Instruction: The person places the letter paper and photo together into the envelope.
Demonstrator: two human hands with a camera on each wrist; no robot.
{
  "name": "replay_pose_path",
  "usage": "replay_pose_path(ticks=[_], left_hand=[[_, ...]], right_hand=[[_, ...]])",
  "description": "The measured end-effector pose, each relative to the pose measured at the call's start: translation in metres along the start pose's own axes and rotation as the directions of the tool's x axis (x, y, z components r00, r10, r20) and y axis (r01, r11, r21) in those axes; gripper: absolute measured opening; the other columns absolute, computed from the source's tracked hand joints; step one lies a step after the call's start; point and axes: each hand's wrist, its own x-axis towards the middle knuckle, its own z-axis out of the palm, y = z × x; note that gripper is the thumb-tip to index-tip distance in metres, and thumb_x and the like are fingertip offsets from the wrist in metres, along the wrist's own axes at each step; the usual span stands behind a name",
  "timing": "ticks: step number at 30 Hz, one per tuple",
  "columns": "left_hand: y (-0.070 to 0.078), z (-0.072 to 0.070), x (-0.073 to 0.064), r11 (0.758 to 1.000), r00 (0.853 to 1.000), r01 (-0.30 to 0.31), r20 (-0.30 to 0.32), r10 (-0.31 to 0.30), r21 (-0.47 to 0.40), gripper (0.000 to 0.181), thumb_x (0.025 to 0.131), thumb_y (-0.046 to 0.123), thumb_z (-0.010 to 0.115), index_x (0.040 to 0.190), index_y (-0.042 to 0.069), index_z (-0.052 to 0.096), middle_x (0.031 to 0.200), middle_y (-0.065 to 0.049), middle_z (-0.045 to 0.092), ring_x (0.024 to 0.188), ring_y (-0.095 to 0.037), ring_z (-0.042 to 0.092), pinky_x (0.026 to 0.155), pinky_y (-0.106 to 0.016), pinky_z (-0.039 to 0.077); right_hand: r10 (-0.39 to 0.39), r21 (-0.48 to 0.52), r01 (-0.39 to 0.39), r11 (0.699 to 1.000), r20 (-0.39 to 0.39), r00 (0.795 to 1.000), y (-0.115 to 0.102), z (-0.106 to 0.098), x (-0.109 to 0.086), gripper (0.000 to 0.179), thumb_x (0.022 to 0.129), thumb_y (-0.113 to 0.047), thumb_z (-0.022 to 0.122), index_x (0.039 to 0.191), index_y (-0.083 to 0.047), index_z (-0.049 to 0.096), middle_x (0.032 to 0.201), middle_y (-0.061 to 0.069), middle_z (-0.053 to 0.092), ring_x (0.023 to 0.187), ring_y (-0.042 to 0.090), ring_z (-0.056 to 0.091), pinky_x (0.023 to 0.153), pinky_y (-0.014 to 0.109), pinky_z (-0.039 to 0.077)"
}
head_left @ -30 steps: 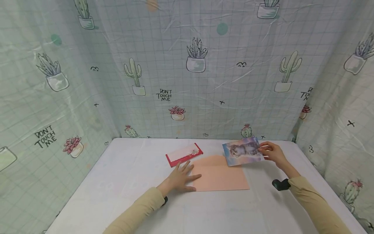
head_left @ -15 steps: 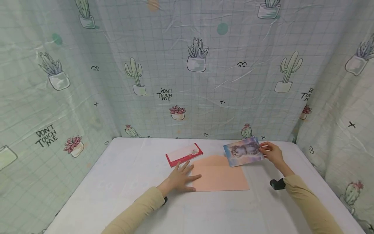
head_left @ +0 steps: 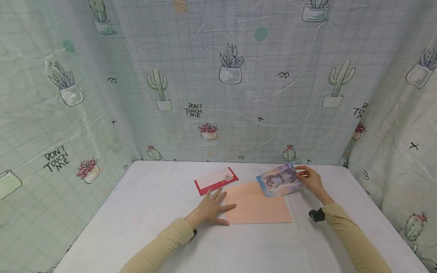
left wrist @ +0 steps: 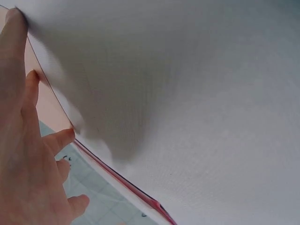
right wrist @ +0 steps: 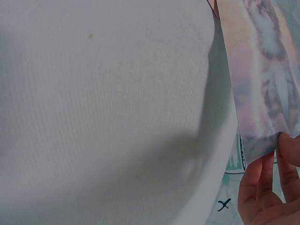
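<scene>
A peach envelope [head_left: 257, 210] lies flat on the white table with its flap spread toward the back. My left hand [head_left: 209, 207] rests with fingers spread on the envelope's left edge; in the left wrist view, its fingertips touch the peach paper [left wrist: 49, 103]. My right hand [head_left: 310, 180] pinches the right end of a picture card [head_left: 278, 180] showing a kitten in blue and purple tones. The card is tilted and overlaps the envelope's flap and upper right corner. In the right wrist view, thumb and fingers grip one end of the card [right wrist: 262, 79], which casts a shadow on the table.
A red and pale pink card or envelope [head_left: 215, 181] with a flower print lies behind my left hand. A cactus-print cloth [head_left: 239, 113] hangs behind and on both sides of the white table [head_left: 153, 197].
My right hand has moved a little left, bringing the kitten card further over the envelope and tilting it more. My left hand stays in place.
</scene>
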Motion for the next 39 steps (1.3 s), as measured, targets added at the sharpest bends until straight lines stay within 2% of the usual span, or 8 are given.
replay_pose_path(ticks=[4,7,15,22,26,33,39], left_hand=[[0.001,-0.001,0.001,1.0,1.0,0.005,0.009,-0.005,-0.012,0.068,0.074,0.071,0.043,0.135,0.043,0.029,0.144,-0.007,0.032,0.137,-0.031,0.016,0.105,-0.054,0.022],[0.002,-0.003,0.0,1.0,1.0,0.002,0.0,-0.002,0.003,0.068,0.074,0.071,0.044,0.135,0.043,0.031,0.143,-0.007,0.034,0.137,-0.031,0.018,0.105,-0.054,0.023],[0.002,-0.005,-0.002,1.0,1.0,-0.007,-0.007,0.007,0.025,0.066,0.075,0.07,0.043,0.134,0.042,0.033,0.142,-0.008,0.036,0.136,-0.032,0.021,0.104,-0.054,0.024],[0.0,-0.006,0.0,0.999,1.0,-0.016,-0.008,0.017,0.043,0.063,0.076,0.069,0.044,0.133,0.043,0.035,0.14,-0.007,0.038,0.135,-0.032,0.024,0.103,-0.054,0.027],[0.0,-0.005,0.0,0.999,1.0,-0.017,-0.009,0.017,0.033,0.064,0.075,0.069,0.045,0.133,0.043,0.035,0.14,-0.008,0.038,0.135,-0.032,0.023,0.103,-0.054,0.026],[0.001,-0.002,0.003,0.999,1.0,-0.003,-0.008,0.004,0.035,0.064,0.075,0.069,0.045,0.133,0.044,0.034,0.141,-0.007,0.036,0.136,-0.031,0.02,0.104,-0.054,0.025],[0.0,-0.002,0.004,0.999,1.0,-0.002,-0.009,0.002,0.047,0.064,0.076,0.069,0.043,0.133,0.045,0.033,0.141,-0.006,0.036,0.136,-0.031,0.02,0.104,-0.054,0.025]], right_hand=[[0.0,-0.004,0.0,1.0,0.013,1.0,-0.003,0.004,-0.001,0.033,0.082,-0.001,0.058,0.115,0.003,0.054,0.092,0.03,0.063,0.082,0.041,0.063,0.067,0.04,0.052],[0.0,-0.001,0.0,1.0,0.016,1.0,-0.006,0.008,-0.001,0.033,0.082,-0.001,0.058,0.114,0.003,0.055,0.091,0.03,0.063,0.082,0.041,0.062,0.068,0.044,0.051],[-0.008,-0.025,0.009,1.0,0.057,0.998,-0.011,0.015,-0.002,0.033,0.081,0.001,0.058,0.114,0.002,0.055,0.089,0.028,0.064,0.079,0.039,0.063,0.061,0.036,0.052],[-0.046,-0.033,0.05,0.998,0.109,0.993,-0.019,0.022,-0.003,0.041,0.079,0.003,0.058,0.12,0.0,0.049,0.083,0.024,0.063,0.069,0.032,0.064,0.051,0.023,0.043],[-0.066,-0.043,0.072,0.996,0.117,0.991,-0.019,0.027,-0.004,0.043,0.079,0.004,0.058,0.121,-0.002,0.048,0.081,0.022,0.063,0.065,0.027,0.063,0.048,0.022,0.04],[-0.116,-0.056,0.125,0.991,0.153,0.981,-0.021,0.032,-0.003,0.05,0.078,0.007,0.057,0.125,-0.003,0.044,0.081,0.019,0.061,0.065,0.026,0.062,0.052,0.024,0.042],[-0.117,-0.031,0.125,0.992,0.197,0.973,-0.026,0.032,-0.002,0.055,0.078,0.007,0.057,0.129,-0.004,0.04,0.082,0.019,0.059,0.065,0.024,0.061,0.047,0.024,0.038]])
